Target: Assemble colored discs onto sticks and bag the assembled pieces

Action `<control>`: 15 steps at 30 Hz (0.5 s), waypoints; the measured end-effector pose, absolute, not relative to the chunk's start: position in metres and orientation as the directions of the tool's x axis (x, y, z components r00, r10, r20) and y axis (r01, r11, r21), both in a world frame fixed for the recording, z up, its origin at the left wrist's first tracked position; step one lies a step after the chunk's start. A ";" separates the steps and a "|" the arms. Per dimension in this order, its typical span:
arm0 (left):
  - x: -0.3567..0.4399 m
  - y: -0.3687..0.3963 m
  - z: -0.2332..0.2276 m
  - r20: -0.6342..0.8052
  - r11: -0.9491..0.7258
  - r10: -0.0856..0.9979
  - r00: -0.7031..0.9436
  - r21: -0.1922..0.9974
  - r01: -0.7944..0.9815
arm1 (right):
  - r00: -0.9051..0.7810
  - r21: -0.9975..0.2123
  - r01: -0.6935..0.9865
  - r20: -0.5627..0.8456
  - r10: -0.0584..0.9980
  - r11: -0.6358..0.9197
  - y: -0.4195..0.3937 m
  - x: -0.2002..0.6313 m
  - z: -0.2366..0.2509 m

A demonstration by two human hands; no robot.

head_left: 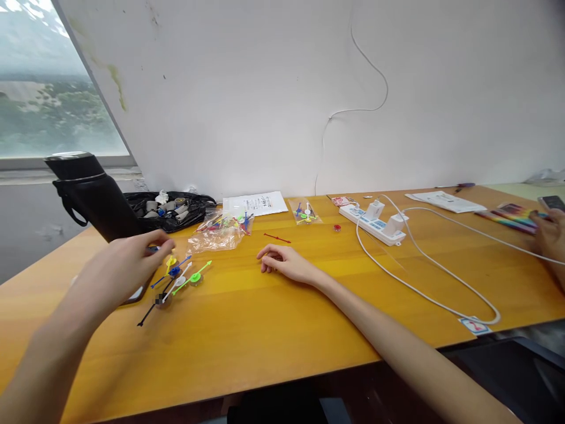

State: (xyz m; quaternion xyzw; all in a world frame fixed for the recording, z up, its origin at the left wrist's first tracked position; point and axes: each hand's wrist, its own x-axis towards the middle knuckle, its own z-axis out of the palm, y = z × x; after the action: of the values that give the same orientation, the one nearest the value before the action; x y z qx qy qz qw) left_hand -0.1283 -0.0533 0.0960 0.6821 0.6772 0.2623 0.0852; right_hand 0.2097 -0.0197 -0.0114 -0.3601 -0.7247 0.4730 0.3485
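Observation:
My left hand (132, 262) hovers over the left part of the wooden table (273, 330), its fingertips drawn together just above a yellow pointer piece (171, 261). Whether it pinches anything is unclear. Beside it lie a blue pointer (174, 272), a white one (179, 281), a green one (195, 275) and a black one (150, 312), each a thin arrow on a small round hub. My right hand (286, 265) rests on the table with loosely curled fingers and holds nothing. A thin red stick (277, 238) lies just beyond it.
A black flask (88, 188) and a black bag of grey parts (170, 209) stand at the back left. Near them are clear bags of coloured pieces (220, 228), (304, 212) and a paper sheet (256, 203). A power strip (375, 222) trails white cables. Another person's hand (549, 235) is at the right edge.

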 end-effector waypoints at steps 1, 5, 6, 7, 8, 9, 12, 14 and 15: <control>-0.111 -0.047 0.101 0.235 -0.108 0.972 0.012 0.401 0.910 | -0.491 -0.939 0.185 0.166 0.855 0.288 -0.019 0.210 -0.011; -0.035 -0.016 0.081 0.212 -0.395 0.918 0.334 0.446 0.803 | -0.356 -0.918 0.194 0.262 0.897 0.346 -0.006 0.226 -0.006; -0.020 -0.010 0.067 0.219 -0.450 0.893 0.393 0.474 0.757 | -0.276 -0.897 0.233 0.310 0.910 0.376 -0.001 0.236 -0.004; -0.008 -0.005 0.052 0.199 -0.482 0.872 0.447 0.500 0.719 | -0.175 -0.870 0.296 0.356 0.918 0.394 0.005 0.247 -0.003; 0.001 -0.002 0.035 0.185 -0.502 0.855 0.484 0.530 0.683 | -0.061 -0.841 0.376 0.397 0.916 0.389 0.011 0.260 -0.003; 0.008 -0.001 0.020 0.188 -0.507 0.849 0.494 0.554 0.660 | 0.051 -0.807 0.472 0.428 0.902 0.356 0.016 0.274 -0.003; 0.013 -0.005 -0.011 0.240 -0.557 0.821 0.518 0.535 0.635 | 0.244 -0.655 0.743 0.457 0.855 0.138 0.028 0.312 -0.009; 0.011 -0.009 -0.017 0.231 -0.562 0.813 0.535 0.549 0.618 | 0.309 -0.536 0.844 0.499 0.810 0.009 0.032 0.329 -0.014; 0.010 -0.010 -0.017 0.221 -0.553 0.816 0.534 0.567 0.610 | 0.330 -0.506 0.862 0.511 0.794 -0.032 0.033 0.335 -0.016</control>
State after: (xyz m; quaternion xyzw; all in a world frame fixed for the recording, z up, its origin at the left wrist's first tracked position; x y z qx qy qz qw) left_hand 0.0099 -0.0100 -0.0165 0.8486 0.4201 0.2375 0.2166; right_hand 0.3352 0.0327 -0.0161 -0.7170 -0.5773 -0.0439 0.3883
